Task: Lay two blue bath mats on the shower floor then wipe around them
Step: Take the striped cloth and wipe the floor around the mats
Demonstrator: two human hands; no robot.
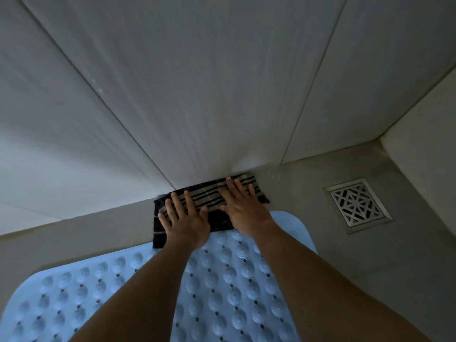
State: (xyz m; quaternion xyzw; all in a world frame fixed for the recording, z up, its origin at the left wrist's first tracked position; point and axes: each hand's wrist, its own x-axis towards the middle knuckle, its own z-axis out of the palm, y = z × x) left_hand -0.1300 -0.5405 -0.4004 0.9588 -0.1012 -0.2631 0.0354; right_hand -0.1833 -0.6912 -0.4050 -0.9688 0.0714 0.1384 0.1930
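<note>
Wipe phase. Left hand (186, 222) and right hand (243, 206) lie flat, fingers spread, gripping nothing, pressing the striped cloth (197, 196) onto the shower floor (296, 191) between wall and blue mat (222, 280). Flat palms give even pressure. Drain (359, 204) right of cloth.

We see a pale blue bath mat (222, 280) covered in rows of raised round bumps with concentric rings, small dark holes dotted between them. The cloth (212, 206) is black, crossed by beige-grey stripes that form a loose plaid. The shower floor (308, 218) is a dull grey-beige. We find the wall tiles (197, 82) off-white to light grey, with faint vertical streaking and thin dark grout lines. The floor drain (357, 204) is silver metal with a lattice of crossed diamonds over dark openings.
</note>
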